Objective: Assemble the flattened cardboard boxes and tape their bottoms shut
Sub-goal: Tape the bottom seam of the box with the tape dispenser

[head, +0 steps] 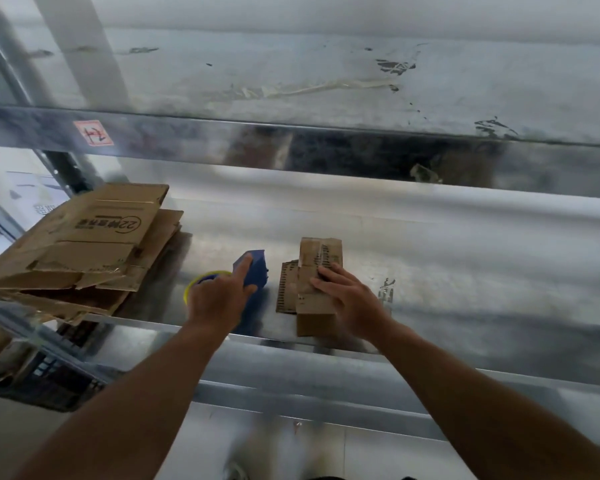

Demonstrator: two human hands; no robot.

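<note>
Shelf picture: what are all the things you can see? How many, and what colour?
shelf: one, silvery metal, under everything
small box: one, brown, near the shelf's front edge
cardboard piece: one, brown with dark print, beside the small box
flattened boxes: several, brown, piled at the shelf's left end
tape dispenser: one, blue with yellow-rimmed roll, left of the small box
sticker: one, red and white, on the beam above
left hand: grips the tape dispenser
right hand: fingers flat on the small box
</note>
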